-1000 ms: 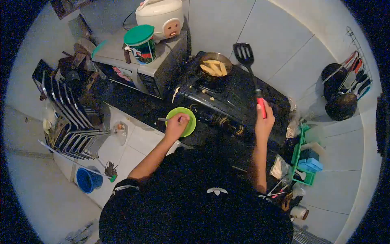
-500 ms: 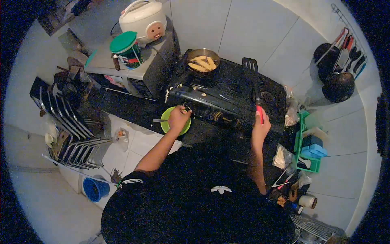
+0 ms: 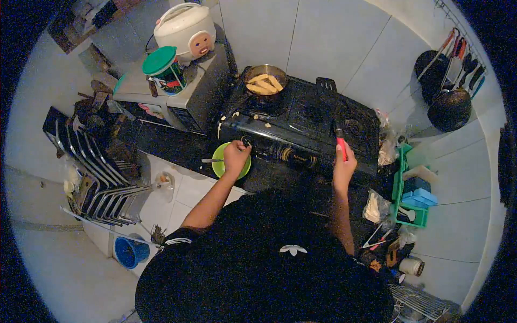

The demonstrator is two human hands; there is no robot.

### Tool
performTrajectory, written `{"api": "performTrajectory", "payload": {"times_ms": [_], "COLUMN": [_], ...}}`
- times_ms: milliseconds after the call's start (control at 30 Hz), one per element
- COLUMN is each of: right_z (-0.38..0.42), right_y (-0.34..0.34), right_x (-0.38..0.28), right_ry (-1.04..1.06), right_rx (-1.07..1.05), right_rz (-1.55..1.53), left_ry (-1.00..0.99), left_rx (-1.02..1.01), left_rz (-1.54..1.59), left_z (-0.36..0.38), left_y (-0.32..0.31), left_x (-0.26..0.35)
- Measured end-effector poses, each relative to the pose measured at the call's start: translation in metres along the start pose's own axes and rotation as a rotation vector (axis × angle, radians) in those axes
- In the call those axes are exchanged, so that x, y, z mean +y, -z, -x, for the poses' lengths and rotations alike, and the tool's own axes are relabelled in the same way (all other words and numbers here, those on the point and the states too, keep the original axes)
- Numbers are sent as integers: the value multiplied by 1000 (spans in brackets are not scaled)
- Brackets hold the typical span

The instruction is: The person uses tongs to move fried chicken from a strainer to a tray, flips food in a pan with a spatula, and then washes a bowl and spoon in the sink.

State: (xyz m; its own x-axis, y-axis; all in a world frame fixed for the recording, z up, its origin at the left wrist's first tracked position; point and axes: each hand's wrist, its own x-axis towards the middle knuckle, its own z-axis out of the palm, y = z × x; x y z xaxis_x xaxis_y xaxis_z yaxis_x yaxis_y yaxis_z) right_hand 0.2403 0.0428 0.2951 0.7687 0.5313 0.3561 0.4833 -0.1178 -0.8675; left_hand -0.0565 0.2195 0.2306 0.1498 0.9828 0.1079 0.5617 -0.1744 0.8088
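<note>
My left hand (image 3: 236,157) is closed, its fingertips on the stove knob (image 3: 246,141) at the left of the front panel. Beneath that hand sits a green bowl (image 3: 219,171), with a spoon handle (image 3: 210,160) sticking out to the left. My right hand (image 3: 344,168) grips the red handle of a black slotted spatula (image 3: 340,141), whose blade points away over the right side of the stove (image 3: 307,110). On the back left burner stands a small pan (image 3: 280,72) holding several yellowish strips of food (image 3: 264,85) in what looks like oil.
Left of the stove are a toaster oven (image 3: 207,89), a rice cooker (image 3: 183,32) and a green-lidded container (image 3: 164,70). A metal dish rack (image 3: 102,167) stands farther left. Pans (image 3: 451,110) hang at right above a green caddy (image 3: 403,183). Food scraps (image 3: 267,125) lie on the stove's front.
The spatula blade has dipped slightly lower and its handle tilts a little differently. My left hand stays at the knob. The whole view has shifted slightly.
</note>
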Motion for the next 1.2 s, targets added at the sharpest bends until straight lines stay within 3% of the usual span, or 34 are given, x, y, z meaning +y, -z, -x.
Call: {"api": "performTrajectory", "payload": {"times_ms": [533,867,1133,1200], "right_z": [-1,2,5,6], "right_y": [-8,-8,-14,-17], "right_x": [15,19,31,35], "right_ry": [66,-13,-6,83], "right_rx": [18,-4,-2,25], "right_rz": [-51,-79,-26,9], "left_ry": [-71,-82,-15,-31], "left_rx": [78,42,34,41], "left_rz": [-18,25,86,82], "left_z": [3,0,0,1], "left_y": [4,0,-2,-2], "left_x": [15,3,2,3]}}
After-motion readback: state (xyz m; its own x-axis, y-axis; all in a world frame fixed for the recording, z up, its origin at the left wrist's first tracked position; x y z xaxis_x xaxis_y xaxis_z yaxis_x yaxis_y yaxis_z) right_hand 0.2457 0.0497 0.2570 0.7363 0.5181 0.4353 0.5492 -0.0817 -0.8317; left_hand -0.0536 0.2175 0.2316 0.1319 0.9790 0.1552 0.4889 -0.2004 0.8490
